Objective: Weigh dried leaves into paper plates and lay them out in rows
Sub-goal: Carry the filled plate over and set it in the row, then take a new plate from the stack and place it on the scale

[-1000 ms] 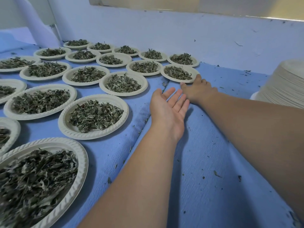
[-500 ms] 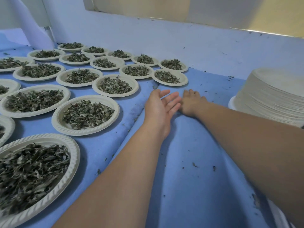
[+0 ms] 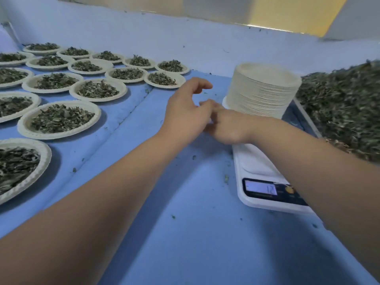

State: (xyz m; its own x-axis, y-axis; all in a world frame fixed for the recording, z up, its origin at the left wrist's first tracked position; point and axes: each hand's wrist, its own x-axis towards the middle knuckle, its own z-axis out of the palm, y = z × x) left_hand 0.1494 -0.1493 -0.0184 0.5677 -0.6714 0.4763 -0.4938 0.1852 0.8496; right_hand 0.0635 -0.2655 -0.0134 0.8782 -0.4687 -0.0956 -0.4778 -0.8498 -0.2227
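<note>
Head camera: white paper plates of dried green leaves point(image 3: 59, 118) lie in rows on the left part of the blue cloth-covered table point(image 3: 185, 233). Tall stack of empty white paper plates point(image 3: 264, 89) stands just behind the white digital scale point(image 3: 259, 169). Loose heap of dried leaves point(image 3: 345, 112) lies to the right of both. Left hand point(image 3: 185, 114) hangs above the cloth, fingers loosely curled, holding nothing. Right hand point(image 3: 228, 128) is just beside it, at the scale's far end, knuckles bent; blur hides whether it grips anything.
</note>
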